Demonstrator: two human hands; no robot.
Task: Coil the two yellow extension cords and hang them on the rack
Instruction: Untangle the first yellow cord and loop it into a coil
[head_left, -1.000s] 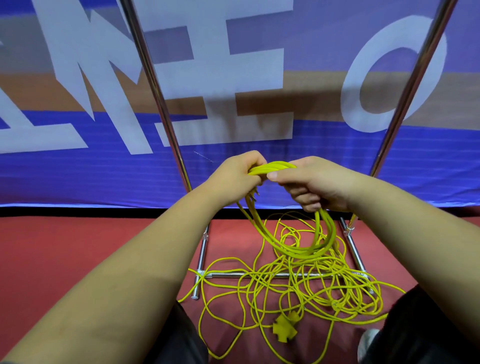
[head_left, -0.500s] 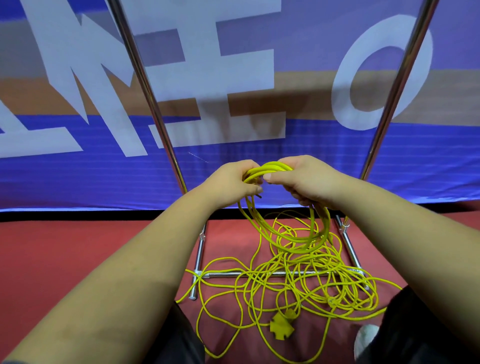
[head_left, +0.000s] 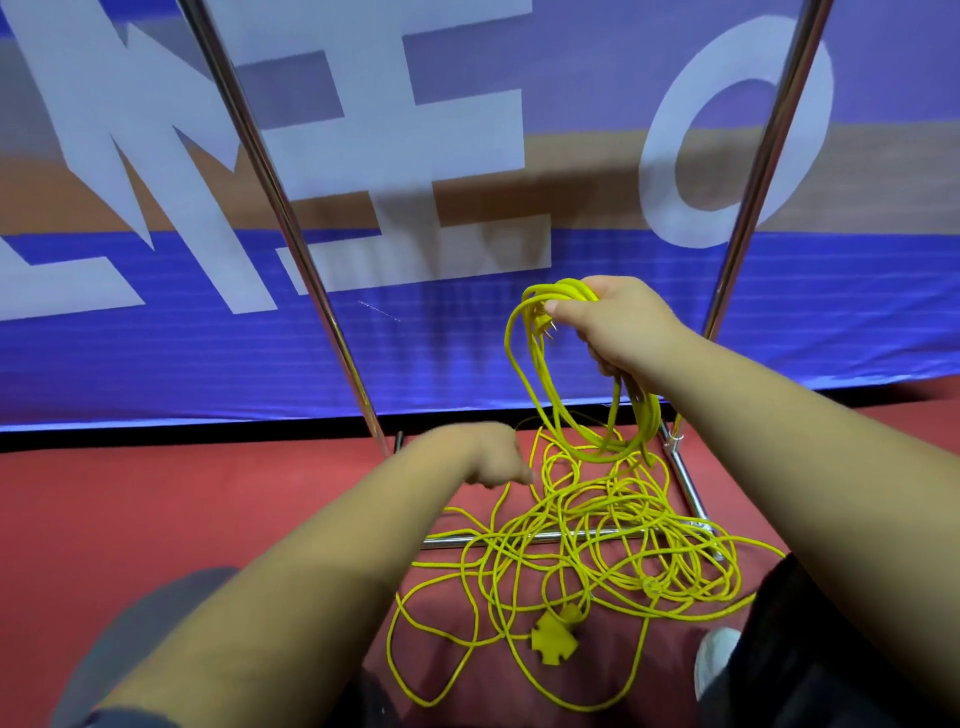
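The right hand (head_left: 618, 325) grips a bunch of yellow cord loops (head_left: 592, 453) at their top; they hang between the rack's chrome posts (head_left: 291, 228). The left hand (head_left: 488, 460), blurred with fingers curled, sits lower, beside the tangled cord (head_left: 597, 530) lying on the red floor (head_left: 182, 519) across the base bar (head_left: 447, 542).

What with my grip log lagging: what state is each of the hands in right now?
Left hand: blurred above the loose cord; cannot be told.
Right hand: closed around the coiled yellow cord.

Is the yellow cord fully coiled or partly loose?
Partly loose: right hand grips some loops; the remaining cord lies tangled on the floor.
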